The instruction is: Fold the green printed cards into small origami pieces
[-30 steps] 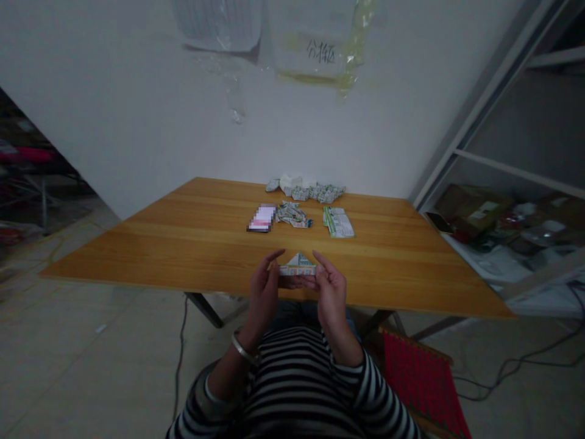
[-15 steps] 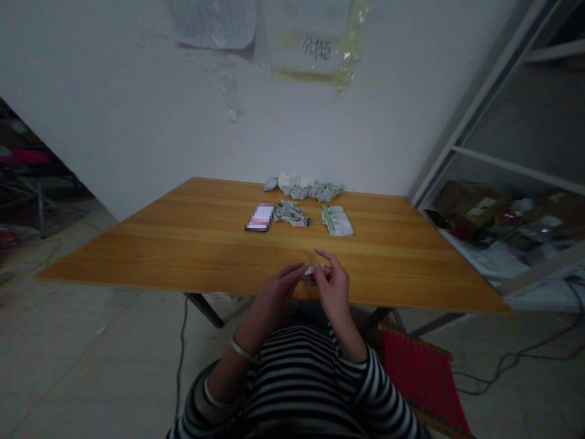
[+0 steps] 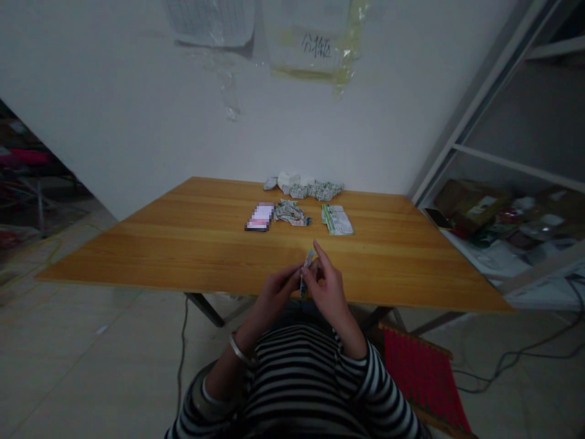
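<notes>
Pinched between my two hands, over the table's near edge, is a narrow whitish strip (image 3: 308, 260) with blue at its lower end; it looks like a small folded packet. My left hand (image 3: 280, 288) has its fingers closed on the strip's left side. My right hand (image 3: 325, 286) grips it from the right with the thumb, its index finger stretched out past it. Farther back lies a loose pile of small printed packets (image 3: 290, 213). A phone (image 3: 260, 217) with a blurred screen is just left of the pile, and a flat green-and-white printed bag (image 3: 337, 220) lies to the right.
Crumpled printed and white paper-like pieces (image 3: 315, 189) line the wooden table's (image 3: 219, 244) back edge by the wall. A red woven stool (image 3: 425, 372) stands at the lower right. Shelving with boxes (image 3: 475, 204) is on the right; cables (image 3: 503, 366) run along the floor.
The strip between my hands has turned from lying nearly flat to standing lengthwise, showing more of itself. My right hand has shifted slightly left, closer to my left.
</notes>
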Tool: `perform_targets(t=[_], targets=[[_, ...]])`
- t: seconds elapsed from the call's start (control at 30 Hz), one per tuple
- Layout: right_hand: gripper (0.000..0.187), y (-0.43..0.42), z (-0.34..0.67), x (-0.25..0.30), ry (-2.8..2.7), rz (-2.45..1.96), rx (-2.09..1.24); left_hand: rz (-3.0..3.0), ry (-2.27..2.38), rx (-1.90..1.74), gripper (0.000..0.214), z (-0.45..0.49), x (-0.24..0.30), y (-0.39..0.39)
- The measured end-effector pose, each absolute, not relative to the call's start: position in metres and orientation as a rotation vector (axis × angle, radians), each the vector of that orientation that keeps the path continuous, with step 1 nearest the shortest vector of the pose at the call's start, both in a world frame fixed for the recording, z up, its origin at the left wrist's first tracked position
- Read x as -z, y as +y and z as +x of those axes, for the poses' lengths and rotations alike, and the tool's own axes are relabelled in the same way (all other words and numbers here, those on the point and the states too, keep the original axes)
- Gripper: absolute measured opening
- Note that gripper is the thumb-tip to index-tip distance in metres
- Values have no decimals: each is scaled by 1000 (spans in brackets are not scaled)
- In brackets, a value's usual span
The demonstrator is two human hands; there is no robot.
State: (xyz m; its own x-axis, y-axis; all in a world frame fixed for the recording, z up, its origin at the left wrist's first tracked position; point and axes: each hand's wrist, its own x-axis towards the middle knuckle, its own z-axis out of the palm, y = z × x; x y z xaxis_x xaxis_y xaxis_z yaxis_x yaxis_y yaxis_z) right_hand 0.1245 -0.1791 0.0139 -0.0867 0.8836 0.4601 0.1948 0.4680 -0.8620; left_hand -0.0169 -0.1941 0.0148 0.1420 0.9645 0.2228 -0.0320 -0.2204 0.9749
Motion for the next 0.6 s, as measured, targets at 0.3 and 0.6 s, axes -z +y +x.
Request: perform_targets(t=[0.3, 0.6], targets=[[64, -176, 126, -9, -1596, -974, -719, 1509, 979, -1229, 35, -19, -14, -195], [76, -185, 129, -13, -1837, -955, -634, 1434, 743, -1303, 41, -19, -11, -191]])
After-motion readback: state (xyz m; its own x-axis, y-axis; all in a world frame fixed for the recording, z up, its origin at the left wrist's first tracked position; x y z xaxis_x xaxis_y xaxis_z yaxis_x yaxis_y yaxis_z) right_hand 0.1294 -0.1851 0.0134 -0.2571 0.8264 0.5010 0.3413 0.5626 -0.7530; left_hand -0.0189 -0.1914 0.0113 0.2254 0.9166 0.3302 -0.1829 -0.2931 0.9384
